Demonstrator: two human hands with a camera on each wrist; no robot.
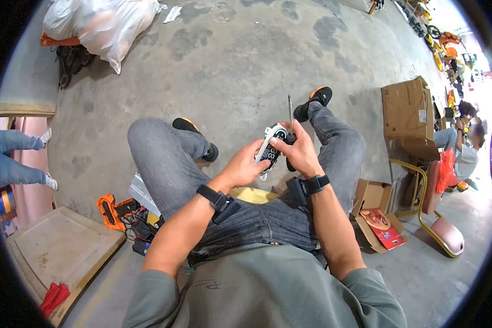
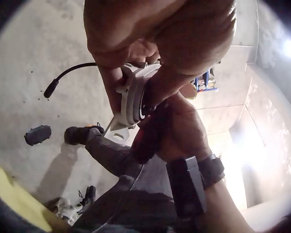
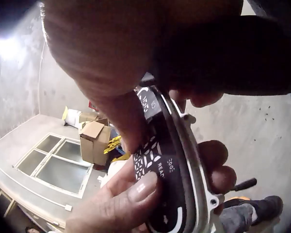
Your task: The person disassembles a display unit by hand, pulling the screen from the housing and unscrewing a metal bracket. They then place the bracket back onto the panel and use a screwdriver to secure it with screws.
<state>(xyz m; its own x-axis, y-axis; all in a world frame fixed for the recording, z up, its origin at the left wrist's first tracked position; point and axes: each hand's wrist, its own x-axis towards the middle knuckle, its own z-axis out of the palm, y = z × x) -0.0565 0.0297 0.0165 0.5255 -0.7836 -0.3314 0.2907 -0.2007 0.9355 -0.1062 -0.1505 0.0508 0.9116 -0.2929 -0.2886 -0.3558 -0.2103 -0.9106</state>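
Head view shows the left hand [image 1: 242,165] gripping the display panel [image 1: 271,153] near its lower end. The right hand [image 1: 303,151] holds a screwdriver [image 1: 290,112], thumb pressing the panel's face.

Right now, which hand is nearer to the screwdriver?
Right: the right hand holds the screwdriver itself, while the left hand is apart from it, to its left, gripping the digital display unit.

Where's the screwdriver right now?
In the head view, the screwdriver is slightly right of centre, held in the right hand, just right of the display unit.
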